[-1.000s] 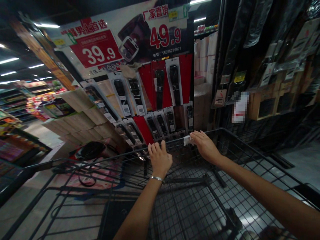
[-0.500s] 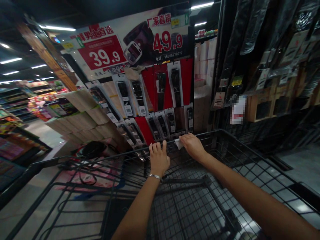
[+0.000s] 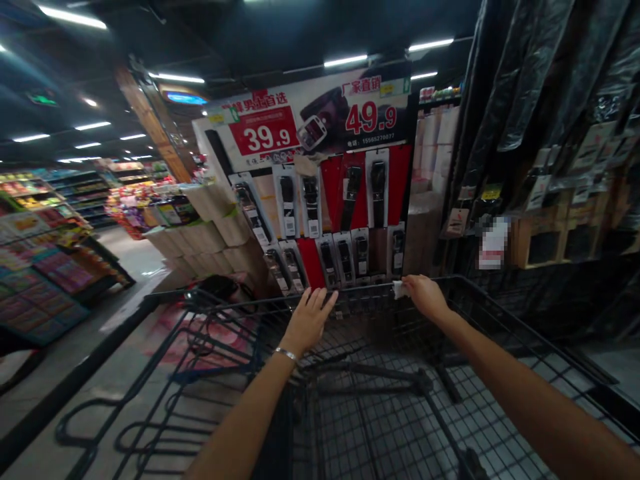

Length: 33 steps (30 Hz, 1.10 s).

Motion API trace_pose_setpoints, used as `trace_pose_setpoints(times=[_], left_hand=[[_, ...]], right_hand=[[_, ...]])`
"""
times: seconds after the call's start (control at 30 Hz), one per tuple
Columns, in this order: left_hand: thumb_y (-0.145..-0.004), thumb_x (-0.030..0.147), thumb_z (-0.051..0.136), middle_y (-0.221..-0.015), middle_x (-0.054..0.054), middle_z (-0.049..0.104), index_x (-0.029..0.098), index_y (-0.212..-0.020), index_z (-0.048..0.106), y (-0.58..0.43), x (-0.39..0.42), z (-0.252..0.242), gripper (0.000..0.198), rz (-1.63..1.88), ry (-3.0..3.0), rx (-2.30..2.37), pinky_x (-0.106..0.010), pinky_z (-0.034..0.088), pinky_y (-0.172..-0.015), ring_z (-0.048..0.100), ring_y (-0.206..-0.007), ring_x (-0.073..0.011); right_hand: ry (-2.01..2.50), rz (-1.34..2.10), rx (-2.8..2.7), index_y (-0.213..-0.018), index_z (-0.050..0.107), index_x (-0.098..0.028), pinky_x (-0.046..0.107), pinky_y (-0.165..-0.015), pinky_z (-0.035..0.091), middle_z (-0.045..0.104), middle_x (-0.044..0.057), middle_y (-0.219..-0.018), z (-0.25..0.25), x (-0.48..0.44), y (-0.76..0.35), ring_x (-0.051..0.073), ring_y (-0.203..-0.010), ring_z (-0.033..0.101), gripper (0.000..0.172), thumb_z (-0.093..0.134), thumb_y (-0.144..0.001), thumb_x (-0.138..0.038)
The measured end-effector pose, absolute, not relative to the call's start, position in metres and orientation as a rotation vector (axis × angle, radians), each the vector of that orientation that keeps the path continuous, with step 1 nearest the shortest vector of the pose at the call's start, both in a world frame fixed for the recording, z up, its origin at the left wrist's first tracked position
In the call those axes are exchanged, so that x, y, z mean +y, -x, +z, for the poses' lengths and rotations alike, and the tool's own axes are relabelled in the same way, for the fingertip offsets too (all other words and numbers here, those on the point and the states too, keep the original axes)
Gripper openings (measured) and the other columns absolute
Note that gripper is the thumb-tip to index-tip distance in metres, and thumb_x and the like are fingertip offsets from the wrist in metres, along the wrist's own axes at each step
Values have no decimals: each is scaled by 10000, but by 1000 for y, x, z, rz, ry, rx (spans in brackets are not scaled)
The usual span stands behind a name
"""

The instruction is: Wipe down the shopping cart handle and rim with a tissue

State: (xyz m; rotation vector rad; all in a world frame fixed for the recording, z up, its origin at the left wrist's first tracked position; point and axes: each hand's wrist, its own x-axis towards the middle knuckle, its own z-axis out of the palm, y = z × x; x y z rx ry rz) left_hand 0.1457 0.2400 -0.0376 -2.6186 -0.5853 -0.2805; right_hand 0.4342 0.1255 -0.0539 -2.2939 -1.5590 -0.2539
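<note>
My right hand (image 3: 423,293) pinches a small crumpled white piece, like tissue or paper (image 3: 399,289), at the far rim of a black wire shopping cart (image 3: 364,393). Left of it, my left hand (image 3: 306,321) has its fingers stretched out and spread at the same rim, with nothing seen in it. Whether its fingertips touch the rim I cannot tell. A metal bracelet (image 3: 286,353) circles my left wrist. Both forearms reach over the cart's basket, whose wire floor shows between them.
Beyond the rim stands a rack of packaged belts (image 3: 379,190) under a price sign (image 3: 313,120). Stacked paper rolls (image 3: 215,223) are left of it. Dark plastic-wrapped goods (image 3: 530,87) hang at the right. An aisle floor (image 3: 125,247) runs back on the left.
The view has tilted up and turned left, so the rack sits lower and further right. My left hand has spread its fingers more. The white piece is still in my right hand.
</note>
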Motion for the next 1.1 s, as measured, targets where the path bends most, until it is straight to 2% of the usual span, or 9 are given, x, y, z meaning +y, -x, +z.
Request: trace_pose_setpoints(times=[0.1, 0.2, 0.33, 0.43, 0.5, 0.63, 0.77, 0.87, 1.1], left_hand=[[-758, 92, 437, -1293, -113, 510, 197, -1311, 449, -103, 253, -17, 562, -108, 2604, -533, -402, 269, -1083, 432, -1223, -220], [-730, 74, 445, -1229, -107, 549, 230, -1300, 457, -64, 264, 4, 591, -88, 2545, -870, -386, 323, -1032, 482, -1159, -213], [-695, 91, 442, -1092, -177, 597, 76, -1355, 352, -28, 273, 16, 667, -131, 2432, -1210, -388, 401, -931, 540, -1052, -248], [-679, 93, 449, -1082, -178, 605, 87, -1276, 441, -15, 277, 11, 598, -108, 2424, -1316, -367, 432, -882, 557, -1027, -247], [-671, 99, 462, -1115, -171, 592, 105, -1247, 463, -12, 277, 5, 577, -97, 2435, -1349, -354, 437, -878, 543, -1053, -246], [-654, 129, 498, -1201, -189, 534, 79, -1306, 382, -13, 271, -5, 663, -120, 2426, -1401, -373, 414, -929, 472, -1149, -268], [-643, 140, 528, -1307, -208, 456, 68, -1346, 320, -15, 265, -9, 736, -122, 2416, -1436, -390, 406, -949, 391, -1242, -291], [-656, 169, 546, -1346, -227, 415, 49, -1353, 304, -16, 263, -11, 748, -111, 2404, -1469, -409, 415, -943, 342, -1284, -320], [-681, 214, 543, -1381, -208, 384, 55, -1366, 289, -18, 260, -12, 748, -90, 2393, -1521, -413, 403, -965, 294, -1312, -317]], right_hand=[[2406, -264, -1614, -901, 704, -123, 272, -736, 479, 720, 135, -887, -42, 127, -427, 211, -856, 676, 295, 411, -874, -106], [2517, -286, -1698, -816, 709, -99, 282, -683, 490, 712, 163, -845, -25, 131, -413, 237, -828, 688, 299, 417, -831, -34], [2528, -349, -1708, -778, 715, -85, 284, -664, 503, 705, 183, -852, -9, 139, -381, 240, -790, 698, 294, 438, -801, 12], [2436, -351, -1761, -769, 719, -93, 277, -703, 507, 709, 186, -860, -5, 148, -350, 229, -809, 696, 273, 469, -789, 16], [2393, -330, -1806, -772, 723, -98, 273, -723, 506, 712, 185, -870, -4, 156, -330, 231, -839, 692, 283, 467, -787, 21], [2345, -268, -1858, -826, 729, -88, 269, -735, 502, 716, 187, -881, -3, 179, -291, 237, -874, 687, 289, 457, -799, 9], [2260, -175, -1897, -917, 727, -140, 246, -745, 494, 731, 126, -903, -5, 205, -252, 207, -877, 686, 285, 476, -817, -48], [2200, -136, -1924, -907, 731, -136, 253, -792, 482, 730, 126, -919, -7, 216, -232, 205, -895, 680, 287, 469, -820, -59], [2001, -104, -1908, -1030, 708, -197, 224, -893, 446, 699, 48, -1090, -27, 208, -247, 155, -1019, 634, 358, 432, -844, -67]])
